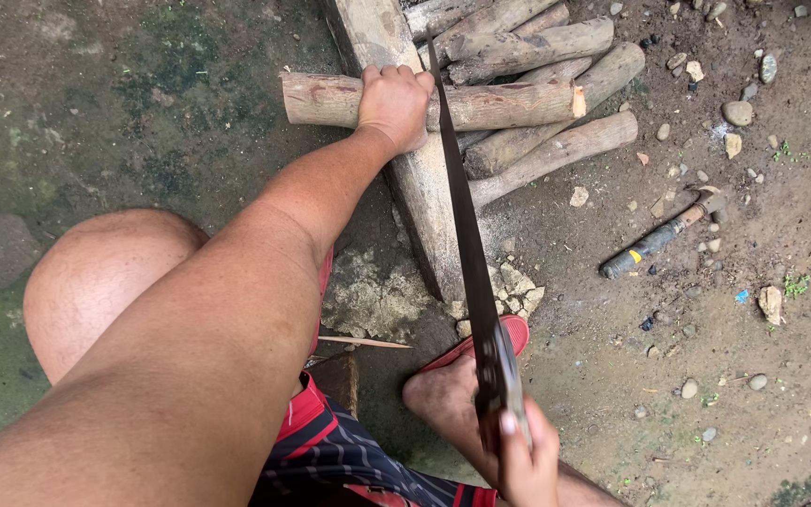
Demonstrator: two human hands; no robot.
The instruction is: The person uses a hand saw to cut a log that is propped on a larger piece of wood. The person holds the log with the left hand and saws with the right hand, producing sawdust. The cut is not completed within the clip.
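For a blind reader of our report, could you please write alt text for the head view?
A person saws a log laid across a wooden beam, left hand pinning it, right hand gripping the handsaw. More logs lie behind; a hammer lies on the dirt.

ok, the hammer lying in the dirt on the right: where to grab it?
Judging by its pose, grip the hammer on its dark lower handle, coming from above. It lies flat on open ground, head up-right by stones, handle end pointing down-left, nothing on it.
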